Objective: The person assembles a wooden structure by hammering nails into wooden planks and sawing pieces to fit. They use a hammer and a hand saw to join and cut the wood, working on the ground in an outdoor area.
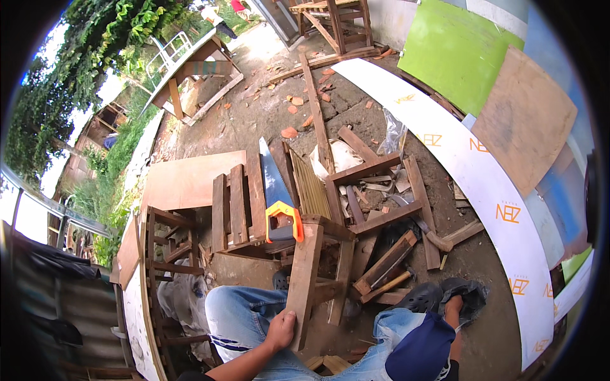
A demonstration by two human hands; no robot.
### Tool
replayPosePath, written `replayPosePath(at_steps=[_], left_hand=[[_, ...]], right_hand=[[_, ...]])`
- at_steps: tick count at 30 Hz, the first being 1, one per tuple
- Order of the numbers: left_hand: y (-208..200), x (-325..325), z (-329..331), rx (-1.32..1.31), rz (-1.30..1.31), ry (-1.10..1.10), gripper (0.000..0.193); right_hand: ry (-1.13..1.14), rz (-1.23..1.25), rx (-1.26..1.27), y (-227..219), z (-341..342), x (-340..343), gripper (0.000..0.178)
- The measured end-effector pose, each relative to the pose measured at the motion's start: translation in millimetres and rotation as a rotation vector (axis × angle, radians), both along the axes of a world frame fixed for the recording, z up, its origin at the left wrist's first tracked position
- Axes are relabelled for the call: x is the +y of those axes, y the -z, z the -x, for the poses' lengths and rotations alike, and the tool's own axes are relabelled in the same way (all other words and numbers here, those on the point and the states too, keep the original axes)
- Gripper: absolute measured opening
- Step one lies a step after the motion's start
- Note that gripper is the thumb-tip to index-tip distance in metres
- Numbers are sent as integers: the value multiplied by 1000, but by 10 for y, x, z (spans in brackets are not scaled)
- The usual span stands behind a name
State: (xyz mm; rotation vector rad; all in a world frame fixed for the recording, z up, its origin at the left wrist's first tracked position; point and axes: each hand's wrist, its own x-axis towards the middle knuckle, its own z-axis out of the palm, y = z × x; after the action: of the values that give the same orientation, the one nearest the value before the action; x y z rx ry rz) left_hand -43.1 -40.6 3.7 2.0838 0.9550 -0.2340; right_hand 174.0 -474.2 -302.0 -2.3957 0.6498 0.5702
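My left hand (281, 329) is wrapped round the near end of a brown wooden board (305, 273), which slopes up away from me beside my left knee. The board belongs to a wooden frame with slats, and a handsaw (277, 197) with an orange and black handle rests on the slats, its blade pointing away. Low at the right, my right hand (454, 305) reaches into a crumpled black plastic bag (473, 301) beside my black clog (422, 297). The bag hides its fingers, so what they hold cannot be seen.
A hammer (389, 287) lies among wood offcuts between my feet and a square wooden frame (375, 216). A wooden rack (175, 270) stands left. A long white panel (489, 190) curves along the right. Farther off are a table (190, 76) and two people (219, 22).
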Motion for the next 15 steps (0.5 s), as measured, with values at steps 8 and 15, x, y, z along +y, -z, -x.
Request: replayPosePath(at_steps=[8,15], left_hand=[[10,35,32,50,-23,-17,51],[91,59,88,-7,28,-18,53]], right_hand=[[21,49,-29,-58,-80,179,25],[21,66,-38,-85,-98,233,24]])
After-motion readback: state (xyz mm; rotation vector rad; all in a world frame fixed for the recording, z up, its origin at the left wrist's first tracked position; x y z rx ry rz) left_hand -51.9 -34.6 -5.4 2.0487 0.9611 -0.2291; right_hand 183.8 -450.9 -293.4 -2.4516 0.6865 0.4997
